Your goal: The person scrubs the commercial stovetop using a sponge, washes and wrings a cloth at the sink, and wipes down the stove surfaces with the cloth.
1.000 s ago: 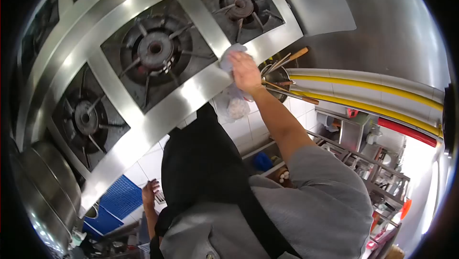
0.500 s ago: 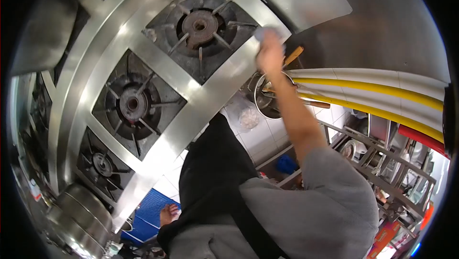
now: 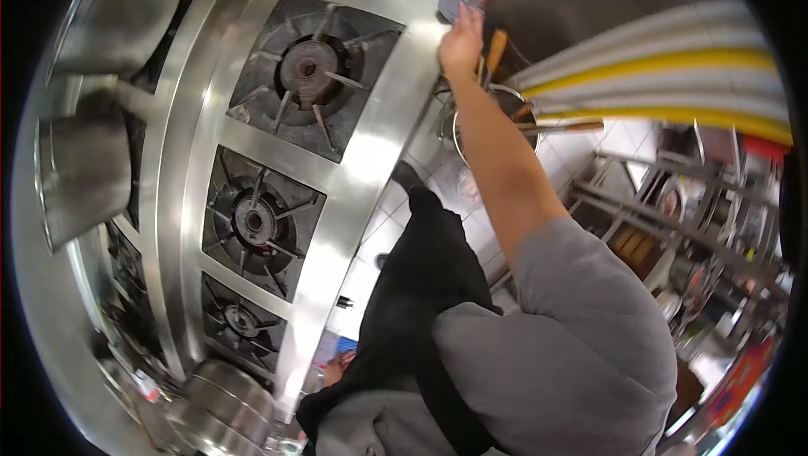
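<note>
A grey cloth [image 3: 455, 8] is pressed under the fingers of my right hand [image 3: 462, 45] at the far right corner of the steel stove [image 3: 370, 149]. Just below that hand, a metal pot [image 3: 513, 103] holds wooden-handled utensils, partly hidden by my forearm. My left hand [image 3: 337, 367] hangs low beside the black apron, near the front edge of the stove; it is small and partly hidden, so its fingers cannot be made out. Three burners with iron grates line the stove, the nearest to the cloth being a round burner [image 3: 310, 71].
Large steel pots [image 3: 84, 174] stand on the left, and another pot [image 3: 220, 405] is at the lower left. Yellow pipes [image 3: 656, 69] run along the right wall. A metal rack [image 3: 673, 225] with kitchenware stands at the right, above white floor tiles.
My right hand has slid the cloth along the stove's front rim to its far corner. The view has turned, and my left hand has become mostly hidden by the apron.
</note>
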`<state>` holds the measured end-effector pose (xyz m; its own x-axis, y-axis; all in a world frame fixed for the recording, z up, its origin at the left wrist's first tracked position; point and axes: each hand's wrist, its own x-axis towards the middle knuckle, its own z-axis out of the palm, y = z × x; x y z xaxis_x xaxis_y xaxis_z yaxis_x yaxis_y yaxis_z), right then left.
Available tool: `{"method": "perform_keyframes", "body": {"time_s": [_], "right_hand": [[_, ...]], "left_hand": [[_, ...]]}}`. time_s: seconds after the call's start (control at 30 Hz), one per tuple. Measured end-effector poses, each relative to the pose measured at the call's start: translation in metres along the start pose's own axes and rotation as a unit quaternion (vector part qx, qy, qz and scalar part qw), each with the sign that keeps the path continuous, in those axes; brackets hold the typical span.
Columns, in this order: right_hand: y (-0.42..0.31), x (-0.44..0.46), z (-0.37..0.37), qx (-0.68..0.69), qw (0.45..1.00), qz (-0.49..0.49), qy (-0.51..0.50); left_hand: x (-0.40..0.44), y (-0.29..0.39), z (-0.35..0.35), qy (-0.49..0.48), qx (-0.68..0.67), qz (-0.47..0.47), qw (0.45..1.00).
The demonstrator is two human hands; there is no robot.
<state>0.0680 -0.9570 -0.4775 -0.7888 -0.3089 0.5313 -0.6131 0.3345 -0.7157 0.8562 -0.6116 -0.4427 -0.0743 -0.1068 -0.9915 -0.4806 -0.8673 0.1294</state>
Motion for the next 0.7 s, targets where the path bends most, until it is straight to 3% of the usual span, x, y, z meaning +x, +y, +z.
{"method": "perform_keyframes", "body": {"time_s": [0.03,0.1,0.13,0.17,0.27,0.37,0.43,0.5,0.57,0.6,0.63,0.67,0.7], "right_hand": [[-0.006,-0.013,-0.002,0.017,0.996,0.074,0.039],[-0.011,-0.079,-0.015,0.056,0.996,0.070,0.025],[-0.047,-0.118,-0.042,0.039,0.998,0.048,0.025],[-0.098,-0.157,-0.085,0.122,0.977,0.168,-0.042],[-0.182,-0.304,-0.152,0.174,0.941,0.258,-0.134],[-0.219,-0.399,-0.223,0.251,0.897,0.263,-0.251],[-0.204,-0.439,-0.264,0.327,0.803,0.284,-0.409],[-0.166,-0.488,-0.264,0.351,0.671,0.292,-0.584],[-0.123,-0.498,-0.254,0.255,0.636,0.402,-0.607],[-0.090,-0.483,-0.225,0.086,0.613,0.432,-0.656],[-0.030,-0.533,-0.167,0.016,0.696,0.382,-0.608],[0.020,-0.496,-0.140,-0.030,0.800,0.156,-0.579],[0.046,-0.437,-0.111,0.025,0.828,0.330,-0.452]], "left_hand": [[-0.003,0.004,-0.006,-0.007,0.046,0.007,0.999],[-0.008,0.011,-0.016,-0.023,0.133,0.025,0.990],[-0.009,0.012,-0.023,-0.032,0.165,0.032,0.985],[-0.011,0.011,-0.028,-0.039,0.198,0.040,0.979],[-0.019,0.013,-0.043,-0.065,0.287,0.070,0.953],[-0.029,0.015,-0.043,-0.096,0.356,0.116,0.922],[-0.035,0.009,-0.041,-0.087,0.366,0.104,0.921],[-0.043,-0.004,-0.039,-0.054,0.344,0.062,0.935],[-0.049,-0.017,-0.037,-0.031,0.327,0.032,0.944],[-0.050,-0.021,-0.037,-0.021,0.319,0.019,0.947],[-0.053,-0.024,-0.035,-0.012,0.311,0.007,0.950],[-0.053,-0.027,-0.034,-0.004,0.304,-0.005,0.953],[-0.055,-0.032,-0.032,0.005,0.296,-0.016,0.955]]}}
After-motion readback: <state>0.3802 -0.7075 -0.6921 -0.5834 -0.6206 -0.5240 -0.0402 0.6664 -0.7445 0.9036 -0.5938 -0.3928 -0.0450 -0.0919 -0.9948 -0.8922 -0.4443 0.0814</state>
